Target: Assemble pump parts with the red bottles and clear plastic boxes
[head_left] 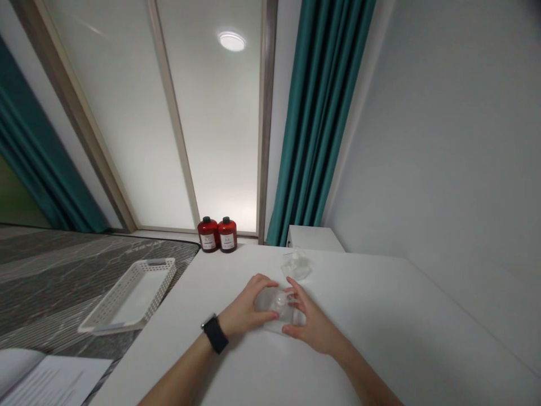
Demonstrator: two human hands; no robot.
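Gripping a clear container (271,301) on the white table (380,316) with left hand (256,304), fingers clamped round it! Curving right hand (310,322) about its other side, thumb and fingers apart; cannot tell whether touching, nor contents. Beyond, two black-capped red bottles (227,237); off left, a white perforated basket (122,282).

The table (406,321) gives passage rightward; bottles (224,235) block far left.

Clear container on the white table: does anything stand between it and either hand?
Nothing visible does: the left hand and right hand closely flank the clear container. Another clear item sits beyond it, not in between.
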